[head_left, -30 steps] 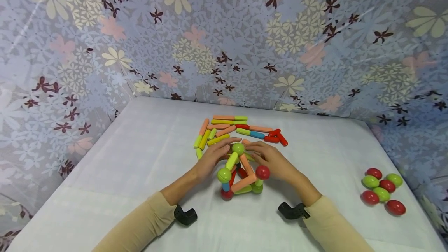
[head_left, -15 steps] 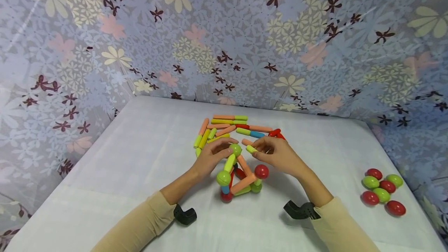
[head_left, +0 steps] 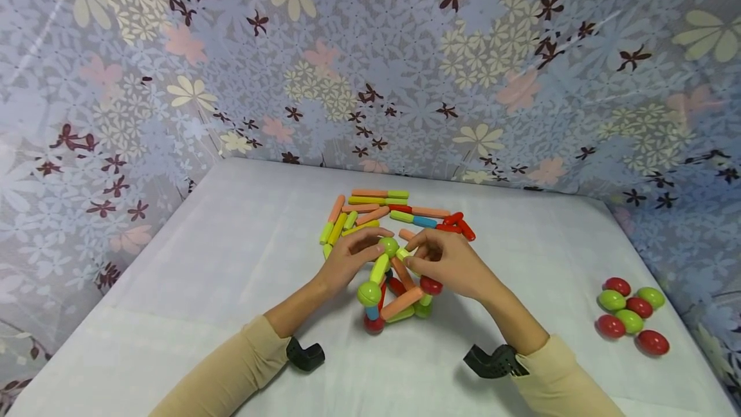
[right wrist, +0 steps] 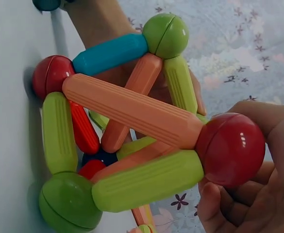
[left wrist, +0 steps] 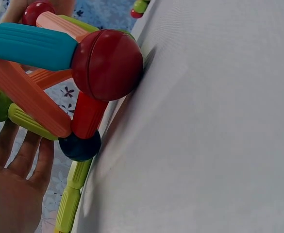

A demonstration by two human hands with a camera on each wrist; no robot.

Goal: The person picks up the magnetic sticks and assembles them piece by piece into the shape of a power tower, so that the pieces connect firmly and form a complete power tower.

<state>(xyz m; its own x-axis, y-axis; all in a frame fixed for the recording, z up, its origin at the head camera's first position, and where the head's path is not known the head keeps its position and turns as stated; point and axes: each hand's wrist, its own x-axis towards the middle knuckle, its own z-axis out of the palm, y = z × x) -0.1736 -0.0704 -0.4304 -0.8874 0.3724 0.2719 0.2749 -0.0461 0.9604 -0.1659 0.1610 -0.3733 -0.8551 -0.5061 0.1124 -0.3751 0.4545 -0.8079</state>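
Observation:
A frame of magnetic rods and balls stands on the white table [head_left: 202, 262], with a blue rod [left wrist: 32, 46], an orange rod [right wrist: 134, 109] and red balls [right wrist: 234, 149] in it. My left hand [head_left: 344, 264] holds the green ball [head_left: 390, 248] at its top, thumb against the near side. The fingers behind it are partly hidden. My right hand [head_left: 454, 262] pinches a short yellow-green rod [head_left: 402, 254] close beside that ball; whether they touch is unclear. In the right wrist view, its fingers [right wrist: 239, 208] lie behind the red ball at the upper corner.
Behind the frame lie loose rods in several colours, including a yellow rod [head_left: 338, 229] and a blue rod [head_left: 425, 221]. Several red and green balls [head_left: 630, 322] are grouped at the right. A flowered cloth [head_left: 370, 69] rises behind the table.
My right hand first drew back to the right with the yellow-green rod, then brought it left to the top green ball. My left hand closed in slightly on that ball and then stayed there.

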